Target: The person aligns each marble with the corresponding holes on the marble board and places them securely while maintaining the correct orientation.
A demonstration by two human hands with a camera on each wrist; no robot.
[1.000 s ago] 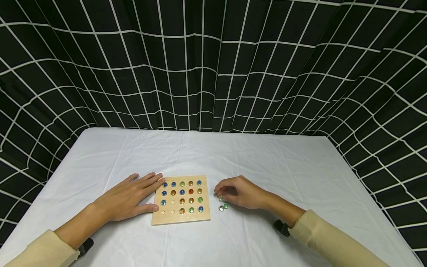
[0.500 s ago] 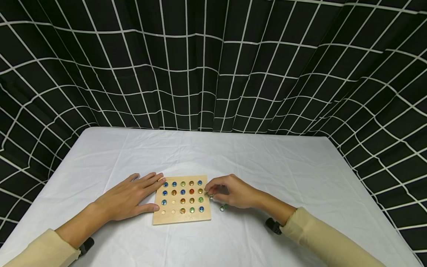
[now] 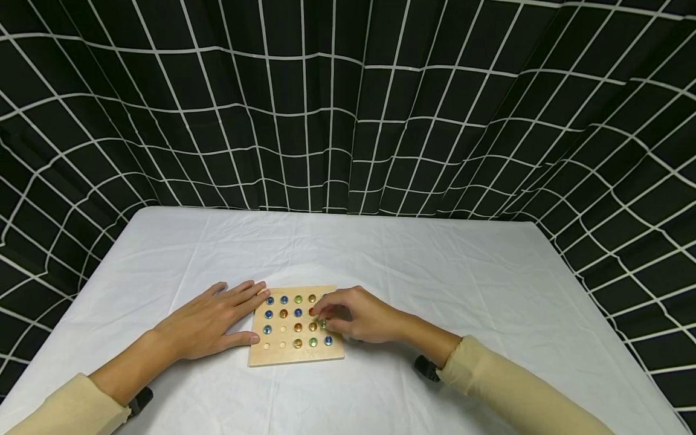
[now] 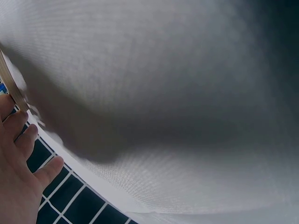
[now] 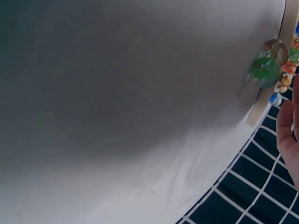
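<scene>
A square wooden board (image 3: 296,358) lies on the white cloth, rows of colored glass marbles (image 3: 298,313) in its hollows. Bare hollows (image 3: 282,345) show at its near left. My left hand (image 3: 212,323) lies flat with spread fingers, its fingertips and thumb on the board's left edge. Over the board's right side, my right hand (image 3: 364,317) pinches a clear greenish marble (image 3: 322,324) between thumb and fingers, hiding part of the right column. In the right wrist view, a loose green marble (image 5: 265,69) and a clear brownish one (image 5: 276,51) appear beside the board's edge.
A table under a white cloth (image 3: 435,266) spreads around the board. Beyond its far edge hangs a black curtain (image 3: 304,121) with a white grid, which also wraps both sides.
My right hand has moved left from the loose marbles to over the board, carrying a marble. The loose marbles are now behind it in the head view. My left hand has stayed put.
</scene>
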